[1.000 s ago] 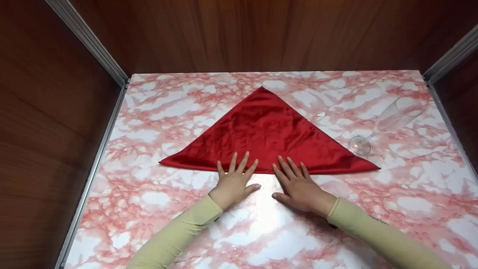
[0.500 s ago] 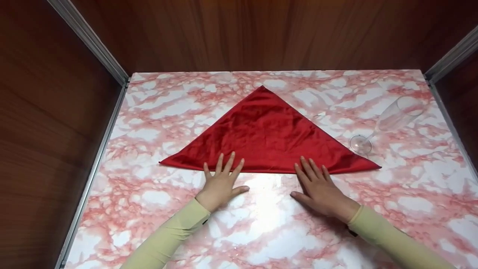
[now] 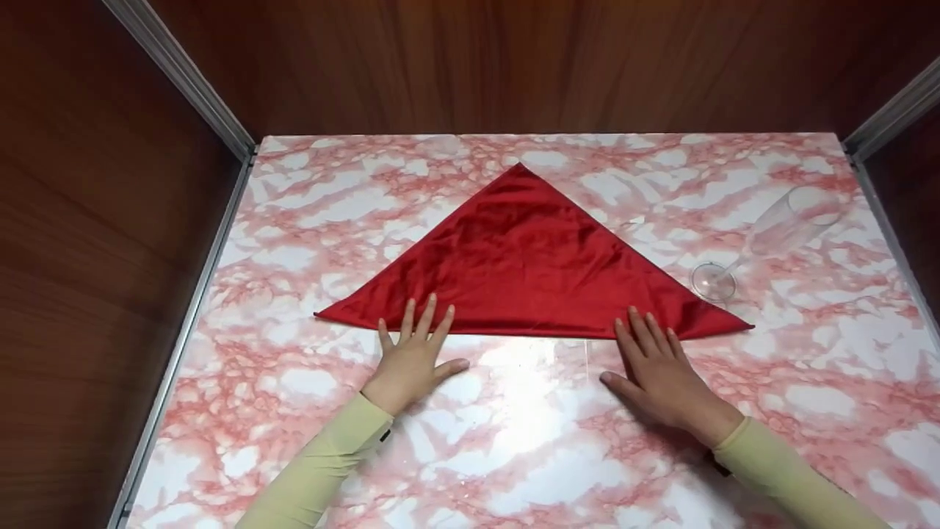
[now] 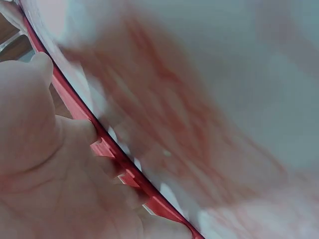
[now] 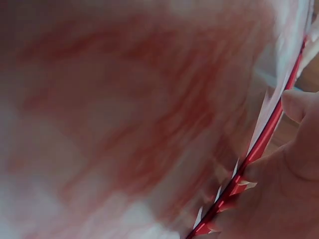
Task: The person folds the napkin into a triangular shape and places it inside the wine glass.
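A red satin cloth napkin (image 3: 514, 257) lies folded into a triangle, its point toward the back and its long folded edge toward the person. My left hand (image 3: 407, 364) rests with spread, straight fingers on the left part of that edge. On the right part, my right hand (image 3: 661, 375) lies flat in the same way, fingertips over the fold and thumb on the table side. In the left wrist view the left palm (image 4: 65, 169) sits along the red edge of the cloth. The right wrist view shows the right palm (image 5: 279, 194) close to that edge too.
A clear champagne flute (image 3: 778, 231) stands to the right, its base close to the napkin's right corner. The marbled pink and white table (image 3: 294, 441) is bounded by brown wood panels (image 3: 514, 66) at the back and sides.
Both hands have slid apart along the folded edge, the left hand to the left and the right hand to the right. The napkin keeps its triangle shape.
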Demonstrator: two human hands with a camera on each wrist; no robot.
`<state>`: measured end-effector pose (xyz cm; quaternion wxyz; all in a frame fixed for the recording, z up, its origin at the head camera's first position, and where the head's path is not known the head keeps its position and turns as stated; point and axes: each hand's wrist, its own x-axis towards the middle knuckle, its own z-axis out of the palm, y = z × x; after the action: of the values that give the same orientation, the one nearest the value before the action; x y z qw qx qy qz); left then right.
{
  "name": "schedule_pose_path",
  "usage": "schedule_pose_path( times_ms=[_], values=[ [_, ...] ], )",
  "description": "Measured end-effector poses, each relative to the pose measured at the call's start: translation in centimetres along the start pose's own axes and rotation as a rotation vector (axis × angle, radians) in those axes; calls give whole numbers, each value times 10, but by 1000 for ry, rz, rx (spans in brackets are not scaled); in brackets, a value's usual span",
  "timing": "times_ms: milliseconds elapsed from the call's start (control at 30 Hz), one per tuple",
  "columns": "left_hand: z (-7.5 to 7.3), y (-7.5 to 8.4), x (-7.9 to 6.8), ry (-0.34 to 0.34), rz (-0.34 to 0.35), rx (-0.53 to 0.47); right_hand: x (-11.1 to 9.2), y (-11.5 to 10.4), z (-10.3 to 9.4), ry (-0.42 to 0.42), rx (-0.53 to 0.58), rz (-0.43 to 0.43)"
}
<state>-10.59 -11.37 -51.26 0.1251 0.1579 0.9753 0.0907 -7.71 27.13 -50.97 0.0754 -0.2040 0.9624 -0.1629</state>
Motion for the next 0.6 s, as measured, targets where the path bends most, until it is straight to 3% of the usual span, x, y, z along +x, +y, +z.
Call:
schedule_pose_path(
  times_ms=[333, 600],
  values=[
    [-2, -38, -15, 69, -78, -50, -15, 21, -11, -3, 56, 101],
    [-5, -70, -28, 86, -133, -97, -26, 37, -19, 0, 131, 170]
  ],
)
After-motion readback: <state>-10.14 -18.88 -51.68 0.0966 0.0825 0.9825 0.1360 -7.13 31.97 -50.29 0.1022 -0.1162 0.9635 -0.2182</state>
